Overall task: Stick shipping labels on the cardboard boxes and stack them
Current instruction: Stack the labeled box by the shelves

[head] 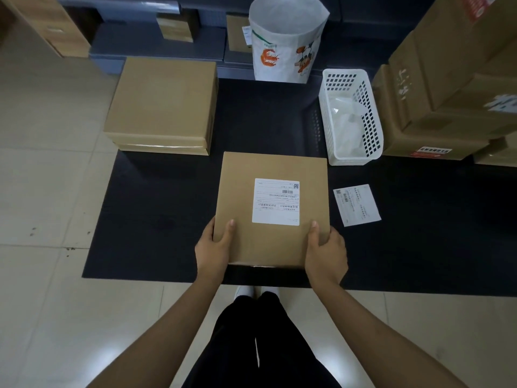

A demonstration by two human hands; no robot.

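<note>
Box: a flat brown box (268,214) sits mid-frame, over the dark mat (156,219), with a white label (276,202) stuck on its top face, a little right of centre.
Left hand: the left hand (214,247) grips the box's near left corner, thumb lying on the top face, fingers wrapped round the edge and hidden beneath.
Right hand: the right hand (326,249) grips the near right corner the same way, thumb on top just below the label's lower right corner.
Lifted or resting: I cannot tell whether the box is off the mat or still on it.
Stack: two more flat boxes (162,105) lie one on the other at upper left of the frame, on the mat's far left corner, well apart from the held box; no label shows on the top one.
Loose label: another label sheet (357,205) lies flat on the mat, just right of the held box, not touching it.
Basket: a white slotted basket (351,116) stands at upper right, with pale crumpled sheets inside.
Bag: a white bag (288,37) with orange prints stands open at top centre.
Cartons: large brown cartons (453,88) are piled along the right edge.
Floor: pale tiles (50,191) surround the mat.
</note>
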